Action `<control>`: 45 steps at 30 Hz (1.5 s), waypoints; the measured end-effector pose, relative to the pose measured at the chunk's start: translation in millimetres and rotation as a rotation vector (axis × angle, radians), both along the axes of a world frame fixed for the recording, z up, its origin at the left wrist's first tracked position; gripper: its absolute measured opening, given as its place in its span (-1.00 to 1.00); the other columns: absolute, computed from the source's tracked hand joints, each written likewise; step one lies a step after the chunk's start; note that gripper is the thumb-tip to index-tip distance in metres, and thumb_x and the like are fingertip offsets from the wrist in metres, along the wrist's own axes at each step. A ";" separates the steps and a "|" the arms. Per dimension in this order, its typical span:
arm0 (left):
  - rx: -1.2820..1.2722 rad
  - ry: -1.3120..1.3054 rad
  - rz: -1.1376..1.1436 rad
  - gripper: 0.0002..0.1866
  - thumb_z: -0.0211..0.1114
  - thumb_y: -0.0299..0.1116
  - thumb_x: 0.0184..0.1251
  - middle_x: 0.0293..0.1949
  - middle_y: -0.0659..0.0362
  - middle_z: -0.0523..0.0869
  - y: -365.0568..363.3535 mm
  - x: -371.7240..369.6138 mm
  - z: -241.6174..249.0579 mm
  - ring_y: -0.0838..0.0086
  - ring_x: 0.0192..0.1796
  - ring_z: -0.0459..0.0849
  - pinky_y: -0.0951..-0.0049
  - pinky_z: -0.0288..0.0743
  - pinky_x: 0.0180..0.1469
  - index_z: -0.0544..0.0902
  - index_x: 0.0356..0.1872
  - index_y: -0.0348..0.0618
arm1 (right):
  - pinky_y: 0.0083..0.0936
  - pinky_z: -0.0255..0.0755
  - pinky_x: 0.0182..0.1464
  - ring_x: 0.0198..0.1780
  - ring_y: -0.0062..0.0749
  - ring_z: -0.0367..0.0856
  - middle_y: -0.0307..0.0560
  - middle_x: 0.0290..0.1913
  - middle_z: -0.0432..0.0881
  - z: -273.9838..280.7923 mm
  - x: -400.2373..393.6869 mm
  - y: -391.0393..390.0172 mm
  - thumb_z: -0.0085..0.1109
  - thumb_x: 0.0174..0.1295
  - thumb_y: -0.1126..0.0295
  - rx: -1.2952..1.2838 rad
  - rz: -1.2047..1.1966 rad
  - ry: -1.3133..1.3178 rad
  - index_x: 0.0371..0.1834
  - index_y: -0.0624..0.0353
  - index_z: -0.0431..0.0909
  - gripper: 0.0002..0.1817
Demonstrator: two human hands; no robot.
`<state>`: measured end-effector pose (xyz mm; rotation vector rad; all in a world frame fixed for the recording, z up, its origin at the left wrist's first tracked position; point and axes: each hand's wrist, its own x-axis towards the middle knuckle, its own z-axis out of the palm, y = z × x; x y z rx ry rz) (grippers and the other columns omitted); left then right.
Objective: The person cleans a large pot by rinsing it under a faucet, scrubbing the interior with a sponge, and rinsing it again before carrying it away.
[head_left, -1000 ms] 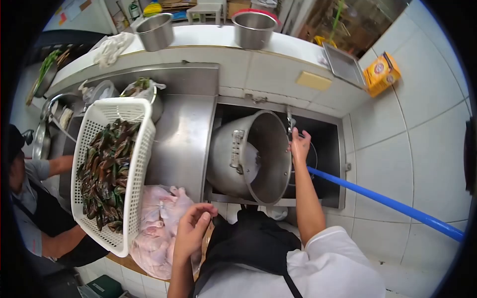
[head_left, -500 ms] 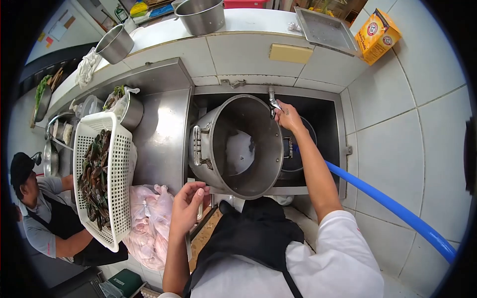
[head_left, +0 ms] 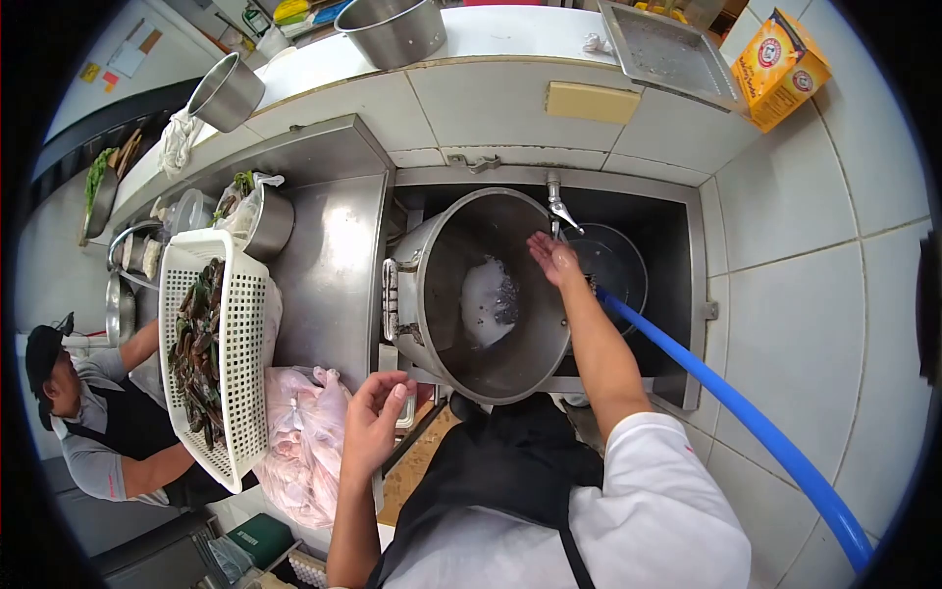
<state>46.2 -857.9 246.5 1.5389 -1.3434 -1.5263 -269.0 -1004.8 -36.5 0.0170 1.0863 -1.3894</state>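
1. Steel sink (head_left: 677, 221), recessed in the tiled counter at upper centre of the frame, holds a large stockpot (head_left: 491, 294) tipped on its side, mouth toward the camera, foamy water pooled inside.
2. Blue hose (head_left: 746, 417) runs from lower right up to the pot's rim.
3. White basket (head_left: 221, 353) of mussels stands at left centre on the steel drainboard, above a bag of raw chicken (head_left: 299, 442); a co-worker in grey crouches at far left.
4. Right hand (head_left: 551, 257), open with fingers spread and holding nothing, hangs over the pot's upper right rim, just below the tap (head_left: 559, 204).
5. Left hand (head_left: 375, 422), loosely curled and empty, hovers at lower centre, just beside the chicken bag and clear of the pot.
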 end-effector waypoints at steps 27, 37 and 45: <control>0.034 -0.180 -0.128 -0.75 0.09 -0.39 0.25 -0.24 0.09 0.61 -0.5 -6.2 -13.1 0.47 -0.12 0.56 0.51 0.37 -0.02 0.45 -0.14 -0.35 | -0.12 0.06 0.24 0.24 0.06 0.19 0.28 0.20 0.22 7.5 -10.9 -41.3 -0.28 0.21 0.26 -0.322 0.227 -0.820 0.16 0.46 0.15 -0.47; -0.576 -0.581 0.097 -0.73 0.08 -0.34 0.26 -0.17 0.06 0.56 -41.1 -24.5 -3.6 0.42 -0.09 0.52 0.49 0.33 0.00 0.44 -0.13 -0.34 | -0.18 0.25 0.12 0.14 0.04 0.34 0.23 0.11 0.37 44.8 2.4 18.6 -0.16 0.18 0.35 0.161 -0.123 0.307 0.04 0.35 0.33 -0.60; -0.182 -0.172 0.076 -0.67 -0.02 -0.19 0.33 -0.73 0.28 0.38 -108.8 -36.1 -51.8 0.57 -0.68 0.36 0.54 0.26 -0.61 0.44 -0.38 -0.33 | -0.14 0.28 0.01 -0.01 0.21 0.39 0.35 -0.07 0.44 -38.5 -22.0 84.3 0.01 0.13 0.28 0.356 0.281 1.341 -0.10 0.30 0.41 -0.65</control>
